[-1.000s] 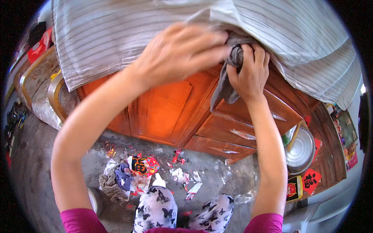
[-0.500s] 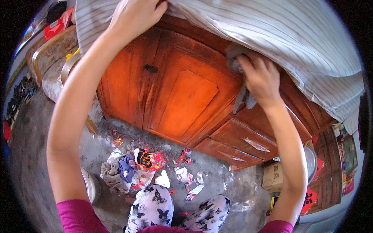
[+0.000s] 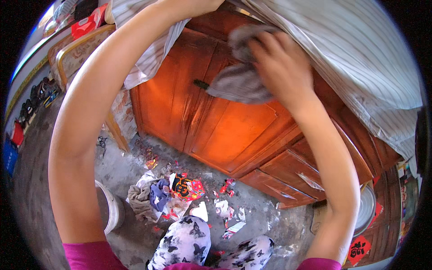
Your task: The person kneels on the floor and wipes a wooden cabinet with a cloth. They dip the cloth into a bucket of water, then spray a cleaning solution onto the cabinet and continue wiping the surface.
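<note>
My right hand (image 3: 285, 67), slightly blurred, is closed on a grey rag (image 3: 240, 83) against the upper front of a reddish-brown wooden cabinet (image 3: 234, 135). Part of the rag hangs loose over the cabinet door, beside its dark latch (image 3: 201, 84). At the top edge, my left hand (image 3: 202, 5) grips a pale striped cloth (image 3: 360, 58) and holds it up off the cabinet front; its fingertips are out of the picture. The cloth drapes down on both sides of that hand.
Torn paper and red scraps (image 3: 225, 209) litter the concrete floor near crumpled cloths (image 3: 148, 198). A white bucket (image 3: 114, 209) stands by my left arm. A wooden-framed chair (image 3: 83, 47) is at left. A round metal lid (image 3: 365, 209) lies at right beside another cabinet (image 3: 382, 225).
My right hand has moved left along the cabinet's upper front with the rag. My left hand has shifted right and up, and more striped cloth now hangs at its left.
</note>
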Demonstrator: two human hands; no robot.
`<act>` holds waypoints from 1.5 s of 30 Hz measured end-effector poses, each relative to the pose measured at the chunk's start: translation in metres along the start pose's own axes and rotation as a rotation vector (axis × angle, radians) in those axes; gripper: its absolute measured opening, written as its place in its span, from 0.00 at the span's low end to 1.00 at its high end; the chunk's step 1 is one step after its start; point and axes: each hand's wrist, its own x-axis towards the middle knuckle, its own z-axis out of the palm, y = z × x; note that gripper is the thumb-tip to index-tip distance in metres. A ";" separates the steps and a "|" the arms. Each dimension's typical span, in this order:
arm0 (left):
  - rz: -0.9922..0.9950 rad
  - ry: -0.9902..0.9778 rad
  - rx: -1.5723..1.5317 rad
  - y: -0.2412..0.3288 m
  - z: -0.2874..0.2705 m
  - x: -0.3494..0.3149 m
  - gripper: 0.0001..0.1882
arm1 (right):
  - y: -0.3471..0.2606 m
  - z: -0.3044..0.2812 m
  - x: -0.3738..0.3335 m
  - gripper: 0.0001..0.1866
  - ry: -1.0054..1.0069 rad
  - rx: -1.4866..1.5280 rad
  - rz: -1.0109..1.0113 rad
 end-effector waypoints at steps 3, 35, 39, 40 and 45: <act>0.097 0.043 0.043 0.006 0.027 -0.020 0.21 | 0.021 -0.032 -0.057 0.17 -0.128 -0.190 0.052; -0.507 0.088 -0.210 -0.093 -0.003 -0.093 0.16 | -0.012 0.035 0.034 0.28 -0.123 -0.052 -0.014; -0.427 -0.004 0.010 -0.133 -0.001 -0.039 0.15 | -0.036 0.056 0.083 0.24 -0.054 -0.123 -0.076; -0.370 -0.064 0.081 -0.137 0.004 -0.028 0.16 | -0.036 0.066 0.091 0.22 -0.095 -0.074 -0.081; 0.215 -0.122 0.371 -0.158 -0.044 0.004 0.28 | -0.069 0.124 0.176 0.18 -0.039 0.155 -0.028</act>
